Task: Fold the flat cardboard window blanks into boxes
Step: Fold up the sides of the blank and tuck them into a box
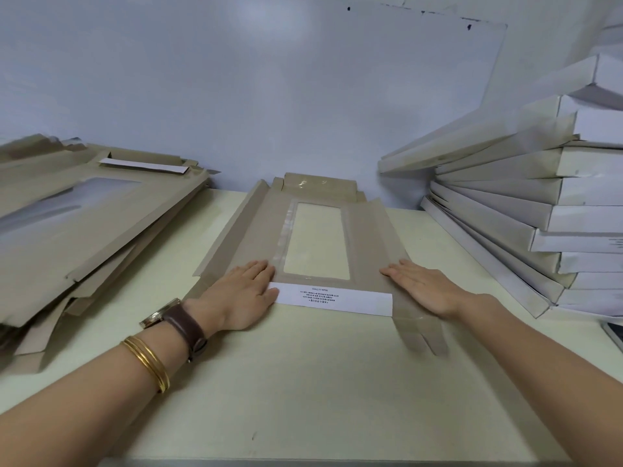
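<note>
Cardboard blank (256,230) lay flat in the middle of the bench (303,382).
Nearest, the left hand (242,294) and right hand (421,284) rested palm-down on the blank's near end, fingers straight and gripping nothing, either side of its white printed strip (337,298). Beyond them was the clear window (315,244), with the left side flap raised. Farther off, a pile of flat blanks (84,224) sat left and stacked white boxes (539,210) right.

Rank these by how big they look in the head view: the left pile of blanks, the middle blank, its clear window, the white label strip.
1. left pile of blanks and middle blank: nearly alike; wide-angle stretch makes ranking unsure.
2. clear window
3. white label strip
</note>
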{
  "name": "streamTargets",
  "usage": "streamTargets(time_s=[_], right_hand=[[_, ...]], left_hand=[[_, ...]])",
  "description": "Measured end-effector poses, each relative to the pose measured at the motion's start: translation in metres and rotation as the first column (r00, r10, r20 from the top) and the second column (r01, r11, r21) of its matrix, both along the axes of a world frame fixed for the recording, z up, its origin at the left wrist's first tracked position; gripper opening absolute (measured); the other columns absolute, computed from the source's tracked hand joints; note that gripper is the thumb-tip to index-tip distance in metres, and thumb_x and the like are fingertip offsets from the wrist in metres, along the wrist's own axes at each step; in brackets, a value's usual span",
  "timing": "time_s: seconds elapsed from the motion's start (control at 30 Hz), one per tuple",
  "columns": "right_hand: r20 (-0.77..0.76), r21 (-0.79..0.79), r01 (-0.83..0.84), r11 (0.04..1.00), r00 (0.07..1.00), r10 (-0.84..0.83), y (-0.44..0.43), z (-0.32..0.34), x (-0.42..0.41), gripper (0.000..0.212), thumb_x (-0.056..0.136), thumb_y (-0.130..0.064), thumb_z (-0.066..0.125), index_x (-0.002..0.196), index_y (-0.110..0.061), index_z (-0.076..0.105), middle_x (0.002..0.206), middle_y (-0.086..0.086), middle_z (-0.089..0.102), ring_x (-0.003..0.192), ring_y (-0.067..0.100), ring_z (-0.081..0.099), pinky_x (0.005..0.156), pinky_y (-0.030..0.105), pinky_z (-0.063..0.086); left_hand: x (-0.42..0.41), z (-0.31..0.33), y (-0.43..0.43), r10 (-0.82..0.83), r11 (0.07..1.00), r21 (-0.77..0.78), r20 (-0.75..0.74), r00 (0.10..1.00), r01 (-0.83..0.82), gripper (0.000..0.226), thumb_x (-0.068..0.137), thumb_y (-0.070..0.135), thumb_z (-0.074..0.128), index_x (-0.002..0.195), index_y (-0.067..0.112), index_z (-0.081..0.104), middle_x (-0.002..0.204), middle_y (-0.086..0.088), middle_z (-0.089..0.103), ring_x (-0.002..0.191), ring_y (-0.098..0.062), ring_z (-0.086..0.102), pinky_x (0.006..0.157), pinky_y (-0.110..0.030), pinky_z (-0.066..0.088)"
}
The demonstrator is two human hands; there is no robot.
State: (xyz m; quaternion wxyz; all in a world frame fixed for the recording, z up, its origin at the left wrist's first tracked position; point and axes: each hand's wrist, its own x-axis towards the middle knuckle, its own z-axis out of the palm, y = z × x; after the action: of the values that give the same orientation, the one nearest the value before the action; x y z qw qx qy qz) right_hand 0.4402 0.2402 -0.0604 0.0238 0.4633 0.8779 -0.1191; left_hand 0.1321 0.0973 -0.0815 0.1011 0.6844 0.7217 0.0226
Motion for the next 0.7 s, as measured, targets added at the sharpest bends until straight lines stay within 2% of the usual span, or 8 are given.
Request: streamTargets(time_s=[0.1,0.17,0.23,0.3,0.4,0.47,0.6,0.7], right_hand=[[-0.051,0.053,-0.012,0.999,0.999,0.015,-0.013,-0.008,0.001,0.047,0.106,-0.037,0.015,0.149,-0.031,0.032,0.158,-0.011,0.025,0.146,0.005,0.016,0.118,0.026,0.009],[-0.043,0.161,-0.037,0.986,0.998,0.045,-0.027,-0.009,-0.002,0.048,0.106,-0.038,0.017,0.145,-0.026,0.041,0.153,-0.009,0.036,0.143,0.009,0.027,0.116,0.029,0.017],[-0.012,0.263,-0.076,0.962,0.997,0.082,-0.043,-0.006,-0.010,0.046,0.104,-0.039,0.017,0.124,-0.023,0.056,0.134,-0.006,0.056,0.129,0.018,0.045,0.107,0.033,0.030],[0.068,0.345,-0.103,0.933,0.994,0.085,-0.061,0.000,-0.021,0.048,0.103,-0.041,0.015,0.105,-0.021,0.059,0.113,-0.001,0.063,0.110,0.024,0.054,0.095,0.035,0.037],[0.181,0.438,-0.164,0.884,0.979,0.092,-0.087,0.005,-0.042,0.056,0.102,-0.044,0.014,0.102,-0.017,0.063,0.108,0.009,0.066,0.103,0.029,0.055,0.091,0.038,0.040],[0.202,0.476,-0.224,0.851,0.969,0.143,-0.105,0.007,-0.056,0.059,0.102,-0.044,0.015,0.095,-0.015,0.066,0.102,0.012,0.068,0.097,0.030,0.056,0.083,0.038,0.036],[0.177,0.468,-0.354,0.810,0.935,0.307,-0.132,0.012,-0.067,0.077,0.086,-0.042,-0.013,0.091,-0.021,0.061,0.093,0.013,0.065,0.080,0.026,0.047,0.070,0.035,0.024],[0.106,0.443,-0.369,0.817,0.927,0.361,-0.139,0.015,-0.068,0.077,0.087,-0.038,-0.011,0.092,-0.013,0.062,0.090,0.015,0.064,0.076,0.028,0.043,0.068,0.037,0.023]], left_hand=[[-0.011,0.008,0.001,-0.029,1.000,-0.008,-0.025,0.999,0.029,0.053,0.104,0.036,0.025,0.150,0.011,0.024,0.158,-0.001,0.019,0.147,-0.015,0.010,0.116,-0.031,0.004],[-0.017,0.016,0.002,-0.034,0.999,0.020,-0.030,0.999,0.035,0.031,0.100,0.025,0.032,0.123,0.012,0.048,0.131,0.000,0.043,0.135,-0.018,0.027,0.114,-0.039,0.012],[-0.015,0.025,0.004,-0.026,0.999,0.033,-0.071,0.997,0.028,0.017,0.091,0.014,0.038,0.100,0.016,0.053,0.111,0.003,0.047,0.120,-0.018,0.036,0.111,-0.040,0.020],[-0.005,0.032,0.008,-0.012,0.997,0.077,-0.069,0.998,0.017,0.020,0.088,0.012,0.042,0.096,0.011,0.061,0.108,-0.002,0.056,0.113,-0.023,0.046,0.103,-0.036,0.033],[0.025,0.039,0.010,-0.006,0.989,0.151,-0.011,1.000,0.007,0.024,0.091,0.017,0.043,0.089,0.003,0.062,0.106,-0.015,0.064,0.104,-0.033,0.057,0.087,-0.034,0.046],[0.049,0.042,0.011,-0.020,0.989,0.145,-0.028,0.999,0.024,0.026,0.095,0.023,0.038,0.078,0.007,0.052,0.107,-0.018,0.064,0.101,-0.034,0.057,0.077,-0.031,0.042],[0.079,0.038,0.015,-0.025,0.999,0.035,-0.116,0.993,0.030,0.033,0.099,0.028,0.032,0.089,0.010,0.057,0.114,-0.020,0.063,0.106,-0.037,0.055,0.088,-0.037,0.040],[0.083,0.035,0.016,-0.024,0.999,-0.025,-0.180,0.983,0.020,0.039,0.099,0.033,0.031,0.104,0.007,0.059,0.120,-0.020,0.058,0.111,-0.037,0.049,0.094,-0.042,0.038]])
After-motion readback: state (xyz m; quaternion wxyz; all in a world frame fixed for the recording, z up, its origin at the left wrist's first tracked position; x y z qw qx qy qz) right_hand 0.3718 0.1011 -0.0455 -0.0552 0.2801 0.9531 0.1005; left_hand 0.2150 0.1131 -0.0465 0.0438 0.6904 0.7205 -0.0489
